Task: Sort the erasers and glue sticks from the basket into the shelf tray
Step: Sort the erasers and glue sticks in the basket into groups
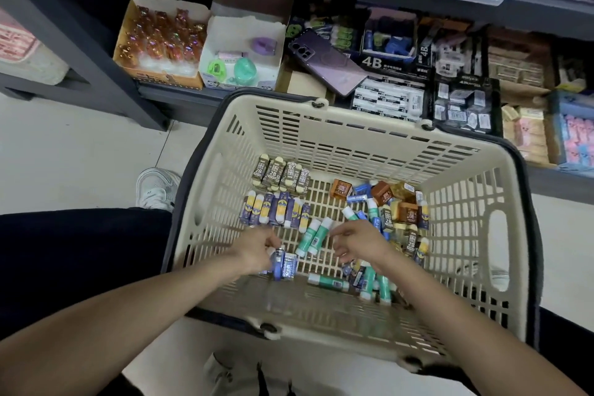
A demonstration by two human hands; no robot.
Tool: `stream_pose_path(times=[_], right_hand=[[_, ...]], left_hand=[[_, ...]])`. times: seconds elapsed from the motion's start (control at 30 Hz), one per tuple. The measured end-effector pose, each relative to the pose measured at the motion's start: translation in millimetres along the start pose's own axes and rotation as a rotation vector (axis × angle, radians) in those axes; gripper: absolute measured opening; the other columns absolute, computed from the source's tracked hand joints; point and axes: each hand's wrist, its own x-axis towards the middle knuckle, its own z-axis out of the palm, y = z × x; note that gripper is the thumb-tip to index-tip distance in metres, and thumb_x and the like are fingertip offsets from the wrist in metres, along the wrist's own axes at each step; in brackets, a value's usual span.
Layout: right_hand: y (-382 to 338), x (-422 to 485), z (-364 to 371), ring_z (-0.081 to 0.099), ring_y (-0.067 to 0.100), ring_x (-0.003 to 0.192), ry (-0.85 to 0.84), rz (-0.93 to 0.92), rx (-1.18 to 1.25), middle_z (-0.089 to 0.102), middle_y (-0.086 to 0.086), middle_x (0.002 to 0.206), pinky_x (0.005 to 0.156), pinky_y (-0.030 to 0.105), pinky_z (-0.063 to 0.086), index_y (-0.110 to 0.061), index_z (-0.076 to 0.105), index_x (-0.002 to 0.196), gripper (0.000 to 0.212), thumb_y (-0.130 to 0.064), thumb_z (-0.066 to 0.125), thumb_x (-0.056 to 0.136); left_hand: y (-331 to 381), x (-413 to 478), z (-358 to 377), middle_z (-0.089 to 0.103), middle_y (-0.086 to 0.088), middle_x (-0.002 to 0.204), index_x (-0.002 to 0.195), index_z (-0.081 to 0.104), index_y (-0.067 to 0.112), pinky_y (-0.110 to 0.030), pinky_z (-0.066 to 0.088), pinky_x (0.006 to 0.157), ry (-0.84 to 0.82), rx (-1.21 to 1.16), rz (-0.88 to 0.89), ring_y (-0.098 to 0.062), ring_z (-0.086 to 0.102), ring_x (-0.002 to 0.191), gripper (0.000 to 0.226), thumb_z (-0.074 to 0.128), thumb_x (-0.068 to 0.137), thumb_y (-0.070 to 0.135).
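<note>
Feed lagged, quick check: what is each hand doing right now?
Left hand: grips a few blue-wrapped items in the basket.
Right hand: fingers loosely curled, holding nothing visible.

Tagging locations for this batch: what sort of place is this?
Probably a stationery shop or its stockroom: a low shelf packed with open display boxes of 4B erasers, and a plastic shopping basket on the floor holding loose erasers and glue sticks.
</note>
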Motion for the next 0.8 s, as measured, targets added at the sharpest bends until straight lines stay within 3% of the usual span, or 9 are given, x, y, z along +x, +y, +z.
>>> stream_pose_path(times=[0.07,0.17,0.27,0.33,0.43,0.5,0.7,0.8], right_hand=[[6.0,1.0,-2.1,0.062,0.016,0.065,0.009,0.009,0.024,0.063,0.011,0.085,0.055,0.019,0.055,0.002,0.061,0.113,0.024,0.003,0.047,0.094],[12.7,3.7,-3.9,0.063,0.017,0.064,0.013,0.028,0.054,0.064,0.012,0.080,0.055,0.021,0.056,0.003,0.061,0.113,0.024,0.003,0.046,0.095],[15.3,6.2,-12.4,0.064,0.019,0.068,0.029,0.032,0.044,0.064,0.013,0.084,0.057,0.021,0.056,0.005,0.060,0.116,0.027,0.007,0.044,0.094],[17.3,8.3,-20.1,0.065,0.023,0.080,0.067,0.012,0.003,0.065,0.016,0.097,0.069,0.025,0.058,0.005,0.060,0.117,0.030,0.009,0.045,0.092],[23.8,10.0,-29.8,0.059,0.023,0.112,0.106,-0.085,-0.215,0.060,0.012,0.123,0.093,0.030,0.050,-0.003,0.062,0.119,0.034,0.007,0.046,0.091],[27.9,9.5,-34.3,0.056,0.021,0.116,0.106,-0.150,-0.322,0.061,0.009,0.126,0.098,0.028,0.045,-0.006,0.061,0.123,0.036,0.004,0.052,0.090],[46.5,13.9,-35.8,0.045,0.017,0.125,0.084,-0.250,-0.955,0.055,-0.004,0.135,0.100,0.032,0.038,-0.024,0.054,0.132,0.044,-0.029,0.062,0.090],[49.3,16.3,-31.1,0.039,0.017,0.123,0.013,-0.257,-1.072,0.051,-0.008,0.135,0.086,0.034,0.037,-0.024,0.051,0.134,0.047,-0.037,0.060,0.090]], left_hand=[[-1.7,1.0,-0.5,0.046,-0.002,0.141,0.117,0.061,0.011,-0.026,0.048,0.097,-0.023,0.085,0.008,-0.021,0.045,0.130,0.050,0.052,0.079,-0.019],[-7.5,1.3,-3.1,0.035,-0.003,0.151,0.123,0.059,0.014,-0.027,0.032,0.111,-0.012,0.228,0.046,-0.020,0.030,0.141,0.058,0.047,0.077,-0.021],[-11.9,4.4,-7.0,0.040,-0.004,0.148,0.124,0.060,0.015,-0.022,0.030,0.110,0.000,0.278,0.055,-0.019,0.036,0.137,0.057,0.048,0.079,-0.018],[-13.9,7.8,-10.3,0.044,-0.003,0.146,0.126,0.059,0.016,-0.021,0.033,0.106,-0.025,0.303,0.056,-0.019,0.040,0.135,0.055,0.050,0.080,-0.015],[-15.3,13.6,-15.3,0.046,-0.001,0.144,0.129,0.057,0.019,-0.023,0.038,0.102,-0.090,0.331,0.063,-0.017,0.045,0.130,0.051,0.054,0.085,-0.007],[-12.9,16.3,-15.6,0.051,0.000,0.138,0.128,0.056,0.021,-0.023,0.044,0.092,-0.090,0.316,0.087,-0.015,0.054,0.118,0.046,0.058,0.087,0.000],[14.6,21.7,12.6,0.055,-0.001,0.134,0.129,0.055,0.017,-0.023,0.040,0.098,0.020,0.302,0.274,-0.014,0.053,0.121,0.039,0.054,0.092,0.005],[29.1,30.1,30.1,0.052,-0.007,0.137,0.136,0.048,0.017,-0.031,0.045,0.098,-0.014,0.292,0.277,-0.022,0.055,0.118,0.046,0.051,0.093,0.001]])
